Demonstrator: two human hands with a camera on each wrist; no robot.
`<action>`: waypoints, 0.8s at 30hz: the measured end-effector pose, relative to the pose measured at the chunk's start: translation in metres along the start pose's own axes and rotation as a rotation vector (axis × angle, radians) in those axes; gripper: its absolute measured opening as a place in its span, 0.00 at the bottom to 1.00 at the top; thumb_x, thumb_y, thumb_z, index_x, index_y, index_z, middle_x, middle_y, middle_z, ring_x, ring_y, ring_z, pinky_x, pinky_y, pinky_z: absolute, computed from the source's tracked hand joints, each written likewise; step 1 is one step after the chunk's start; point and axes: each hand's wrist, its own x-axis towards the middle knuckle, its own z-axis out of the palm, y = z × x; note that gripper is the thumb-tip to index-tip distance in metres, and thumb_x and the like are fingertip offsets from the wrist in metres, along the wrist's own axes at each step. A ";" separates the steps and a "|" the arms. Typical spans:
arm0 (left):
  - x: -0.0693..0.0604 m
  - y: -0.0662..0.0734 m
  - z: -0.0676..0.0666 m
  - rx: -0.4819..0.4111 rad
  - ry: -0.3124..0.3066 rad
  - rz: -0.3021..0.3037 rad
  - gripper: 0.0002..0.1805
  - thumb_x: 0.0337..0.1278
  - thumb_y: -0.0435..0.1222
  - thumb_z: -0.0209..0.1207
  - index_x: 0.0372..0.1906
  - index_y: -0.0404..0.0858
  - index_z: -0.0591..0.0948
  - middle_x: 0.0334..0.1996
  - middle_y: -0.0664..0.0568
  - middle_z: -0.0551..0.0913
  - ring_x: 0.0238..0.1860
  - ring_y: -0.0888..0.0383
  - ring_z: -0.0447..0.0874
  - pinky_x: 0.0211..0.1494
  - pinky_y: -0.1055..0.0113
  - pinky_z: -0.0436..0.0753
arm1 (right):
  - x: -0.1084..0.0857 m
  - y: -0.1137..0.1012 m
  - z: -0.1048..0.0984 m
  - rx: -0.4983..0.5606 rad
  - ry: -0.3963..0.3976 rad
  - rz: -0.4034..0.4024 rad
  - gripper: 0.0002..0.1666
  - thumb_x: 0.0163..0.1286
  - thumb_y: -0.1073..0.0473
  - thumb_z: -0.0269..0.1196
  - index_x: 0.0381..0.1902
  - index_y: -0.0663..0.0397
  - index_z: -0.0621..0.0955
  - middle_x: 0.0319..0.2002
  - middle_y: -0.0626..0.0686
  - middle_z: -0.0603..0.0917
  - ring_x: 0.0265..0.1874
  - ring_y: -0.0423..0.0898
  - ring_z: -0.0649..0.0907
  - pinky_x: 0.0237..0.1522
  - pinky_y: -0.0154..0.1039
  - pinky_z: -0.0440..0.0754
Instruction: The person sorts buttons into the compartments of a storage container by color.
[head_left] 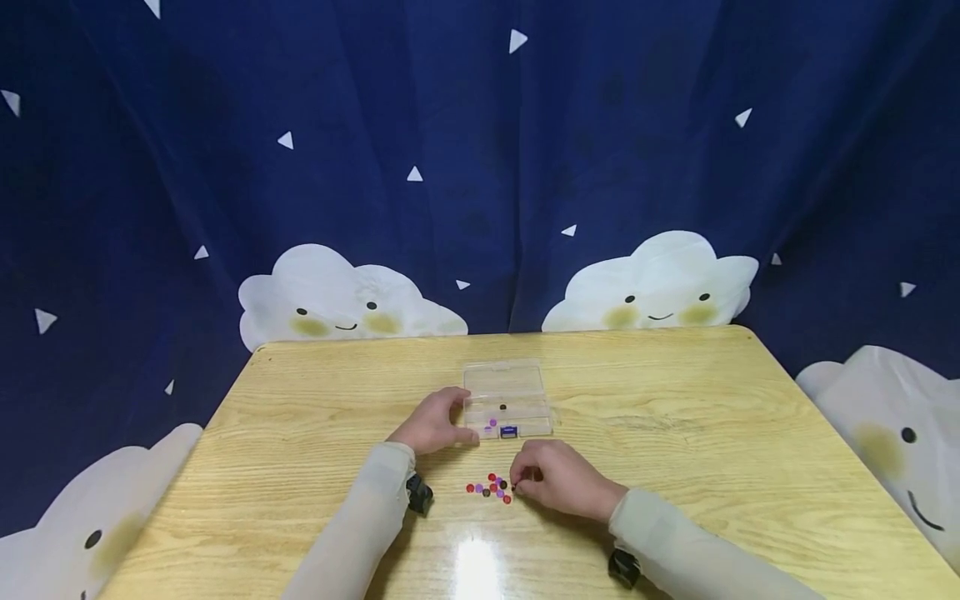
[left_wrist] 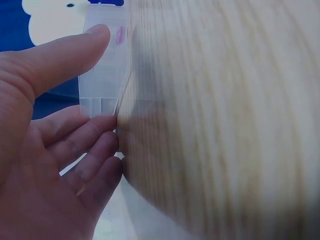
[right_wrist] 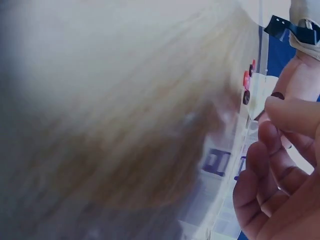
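The clear compartment box lies with its lid folded back; a dark bead and purple beads are inside. My left hand holds its left side, thumb at the front corner. In the left wrist view, fingers of the left hand touch the box end. My right hand is in front of the box, beside loose red, purple and dark beads. In the right wrist view a dark bead shows at the thumb tip of the right hand, pinched against a mostly hidden finger.
The wooden table extends to both sides and ends at a dark blue curtain with white clouds and triangles. A purple-blue label is on the box's front edge. Light glares off the tabletop near the front.
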 end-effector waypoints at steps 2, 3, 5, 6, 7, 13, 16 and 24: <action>0.000 0.000 -0.001 0.000 0.001 -0.002 0.42 0.49 0.42 0.74 0.69 0.37 0.70 0.64 0.42 0.77 0.66 0.44 0.74 0.69 0.48 0.75 | 0.001 0.000 -0.002 0.034 0.000 0.010 0.05 0.61 0.64 0.69 0.32 0.46 0.87 0.32 0.40 0.84 0.34 0.32 0.79 0.40 0.30 0.81; 0.000 0.000 -0.001 -0.001 0.001 -0.003 0.42 0.48 0.42 0.74 0.69 0.37 0.70 0.64 0.42 0.77 0.65 0.44 0.74 0.69 0.48 0.75 | 0.001 0.001 -0.002 0.050 0.003 0.015 0.06 0.61 0.64 0.69 0.32 0.47 0.87 0.33 0.40 0.84 0.34 0.32 0.79 0.40 0.30 0.81; -0.001 0.000 -0.001 -0.003 0.003 -0.005 0.42 0.48 0.42 0.74 0.69 0.37 0.70 0.63 0.42 0.77 0.65 0.44 0.75 0.69 0.48 0.75 | 0.002 0.002 -0.004 0.076 0.014 0.023 0.05 0.61 0.64 0.69 0.33 0.48 0.87 0.33 0.40 0.84 0.34 0.32 0.78 0.40 0.30 0.81; -0.001 0.000 -0.001 -0.004 0.004 -0.006 0.42 0.48 0.42 0.74 0.69 0.37 0.70 0.63 0.42 0.77 0.65 0.44 0.75 0.68 0.48 0.75 | 0.002 0.002 -0.005 0.092 0.020 0.026 0.05 0.61 0.65 0.68 0.34 0.48 0.86 0.33 0.41 0.84 0.33 0.32 0.78 0.39 0.30 0.81; 0.000 0.001 -0.001 -0.004 0.005 -0.007 0.42 0.48 0.42 0.74 0.69 0.37 0.70 0.63 0.42 0.77 0.64 0.44 0.75 0.68 0.48 0.75 | 0.002 0.003 -0.005 0.103 0.026 0.029 0.05 0.62 0.65 0.68 0.34 0.49 0.86 0.33 0.41 0.84 0.32 0.32 0.78 0.38 0.29 0.81; 0.001 0.001 -0.001 0.001 0.006 -0.011 0.42 0.48 0.42 0.74 0.69 0.37 0.71 0.62 0.42 0.78 0.63 0.45 0.75 0.68 0.49 0.75 | 0.006 0.008 -0.012 0.137 0.074 0.019 0.05 0.63 0.65 0.68 0.34 0.48 0.86 0.32 0.41 0.84 0.30 0.30 0.77 0.34 0.28 0.79; 0.001 0.001 -0.001 -0.002 0.005 -0.012 0.42 0.48 0.42 0.75 0.69 0.37 0.71 0.62 0.42 0.77 0.64 0.45 0.75 0.68 0.49 0.75 | 0.008 0.011 -0.017 0.152 0.097 0.020 0.05 0.63 0.65 0.68 0.34 0.48 0.86 0.33 0.42 0.84 0.30 0.31 0.76 0.33 0.28 0.79; 0.002 0.000 0.000 0.005 0.003 -0.017 0.43 0.47 0.43 0.75 0.69 0.37 0.70 0.64 0.42 0.77 0.66 0.44 0.74 0.71 0.48 0.73 | 0.010 0.022 -0.031 0.179 0.133 0.039 0.03 0.64 0.64 0.68 0.34 0.50 0.86 0.34 0.48 0.85 0.30 0.33 0.77 0.32 0.29 0.79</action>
